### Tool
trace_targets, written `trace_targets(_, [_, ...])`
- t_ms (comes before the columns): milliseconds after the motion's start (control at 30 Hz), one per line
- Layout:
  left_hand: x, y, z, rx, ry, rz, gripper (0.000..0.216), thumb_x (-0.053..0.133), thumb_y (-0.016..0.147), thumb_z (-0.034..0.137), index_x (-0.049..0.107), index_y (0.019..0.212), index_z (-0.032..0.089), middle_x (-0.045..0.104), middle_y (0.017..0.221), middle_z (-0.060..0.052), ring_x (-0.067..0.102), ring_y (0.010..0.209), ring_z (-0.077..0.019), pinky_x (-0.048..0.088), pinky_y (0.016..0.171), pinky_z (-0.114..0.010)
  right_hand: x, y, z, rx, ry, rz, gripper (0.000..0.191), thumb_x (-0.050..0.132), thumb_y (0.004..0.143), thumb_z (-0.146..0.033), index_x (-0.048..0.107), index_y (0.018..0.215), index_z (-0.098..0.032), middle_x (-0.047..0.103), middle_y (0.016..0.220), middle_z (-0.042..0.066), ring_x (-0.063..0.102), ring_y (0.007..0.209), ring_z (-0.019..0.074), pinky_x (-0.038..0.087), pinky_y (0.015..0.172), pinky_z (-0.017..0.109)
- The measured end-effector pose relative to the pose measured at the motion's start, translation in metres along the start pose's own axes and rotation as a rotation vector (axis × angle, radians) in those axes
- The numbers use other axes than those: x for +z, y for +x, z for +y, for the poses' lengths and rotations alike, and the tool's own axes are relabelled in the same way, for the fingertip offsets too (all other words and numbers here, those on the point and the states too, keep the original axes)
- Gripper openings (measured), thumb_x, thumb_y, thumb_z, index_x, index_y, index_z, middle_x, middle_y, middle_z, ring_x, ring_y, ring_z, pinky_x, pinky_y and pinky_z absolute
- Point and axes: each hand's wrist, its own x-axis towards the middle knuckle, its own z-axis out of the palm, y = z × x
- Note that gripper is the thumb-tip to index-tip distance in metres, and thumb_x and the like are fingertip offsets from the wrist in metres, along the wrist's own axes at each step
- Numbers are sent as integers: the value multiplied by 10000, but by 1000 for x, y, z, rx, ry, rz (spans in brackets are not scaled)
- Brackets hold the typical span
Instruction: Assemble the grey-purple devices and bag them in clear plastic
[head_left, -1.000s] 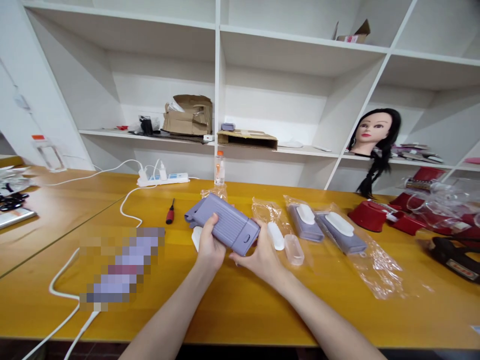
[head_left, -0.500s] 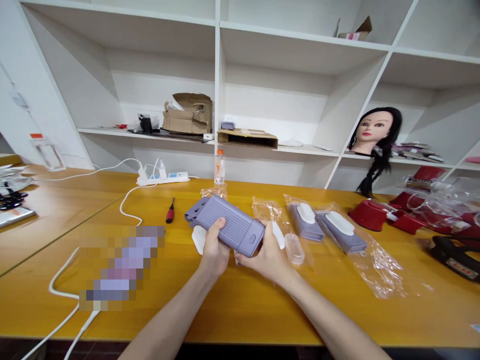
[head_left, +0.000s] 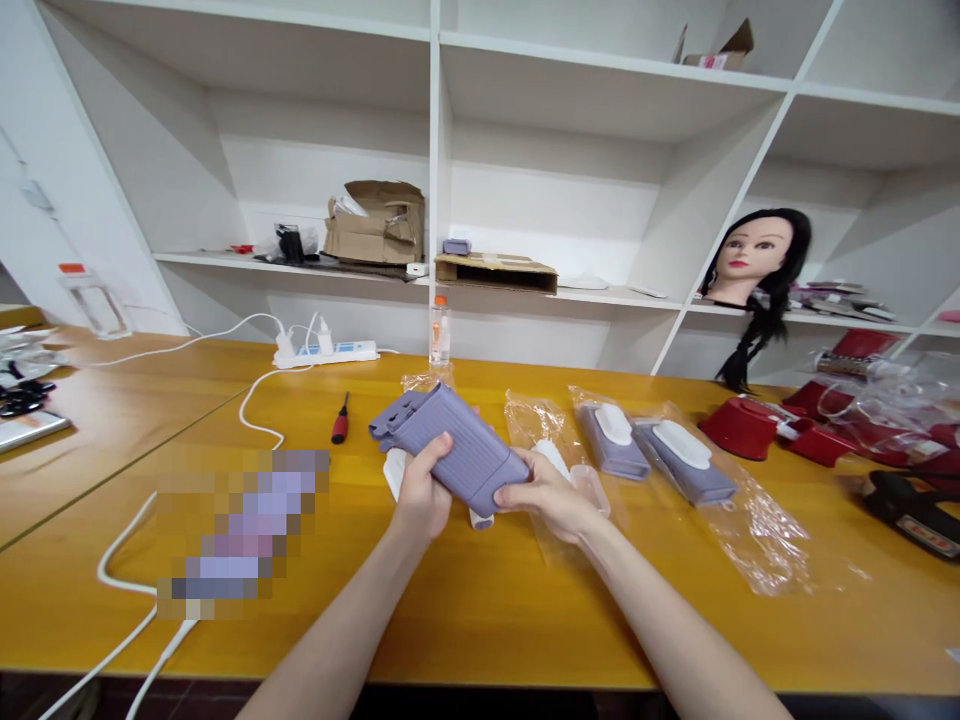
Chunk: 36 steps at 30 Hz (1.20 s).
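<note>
Left hand [head_left: 426, 492] clamped on ribbed purple plastic case [head_left: 466, 452], thumb on top; right hand [head_left: 551, 497] pinches its right end. Case tilted above desk [head_left: 487, 620], between front and back edges. Likely light, stiff, a bit slippery; best gripped by long sides.

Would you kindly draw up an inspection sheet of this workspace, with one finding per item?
Surface: yellow-brown wooden table, with a seam across its left part.
Job's things: one ribbed purple case in hand; two boxy purple items at right, each topped by a white piece.
Clutter: red-handled screwdriver, crinkled clear film, orange-capped bottle.
Hands: left hand and right hand both grip the ribbed purple case.
Cables: white cables at left; some lead to a power strip. A pixelated patch hides part of this area.
Surroundings: white shelving with cardboard and a mannequin head.
</note>
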Motion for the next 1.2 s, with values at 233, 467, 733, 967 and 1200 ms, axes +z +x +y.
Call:
trace_targets(233, [-2, -4, -1, -5, 31, -92, 462, 617, 691, 266, 530, 1135, 176, 657, 1027, -93, 608, 955, -305, 466, 835, -434, -1, -2, -3, -61, -102, 28, 303, 693, 529, -122, 569, 803, -156, 541, 642, -55, 479, 552, 86, 376, 510, 210])
trace_targets(467, [-1, -6, -3, 67, 130, -107, 485, 657, 642, 191, 540, 1112, 197, 672, 980, -87, 617, 931, -299, 494, 788, -425, -3, 0, 2, 55, -49, -107, 402, 732, 505, -131, 586, 879, -156, 601, 728, -26, 549, 651, 115, 435, 634, 256])
trace_targets(733, [-2, -6, 1, -12, 104, -114, 483, 669, 598, 282, 586, 1054, 147, 674, 968, -119, 600, 957, -330, 475, 813, -439, 5, -1, 6, -76, -104, -53, 278, 739, 514, -142, 580, 742, -159, 538, 613, -55, 474, 536, 83, 379, 497, 204])
trace_targets(967, [-3, -6, 6, -50, 115, -148, 527, 670, 608, 397, 578, 1063, 149, 651, 1030, -128, 591, 963, -343, 474, 803, -465, 4, 3, 13, -65, -79, -50, 354, 757, 465, -158, 588, 776, -146, 534, 624, -53, 450, 544, 80, 351, 499, 203])
trace_targets(1200, [-4, 0, 7, 97, 169, -61, 591, 712, 589, 354, 527, 1128, 197, 639, 1035, -105, 581, 985, -295, 466, 820, -410, 12, 4, 6, -155, -255, 90, 407, 734, 512, -224, 579, 885, -171, 584, 732, -26, 516, 626, 120, 413, 572, 247])
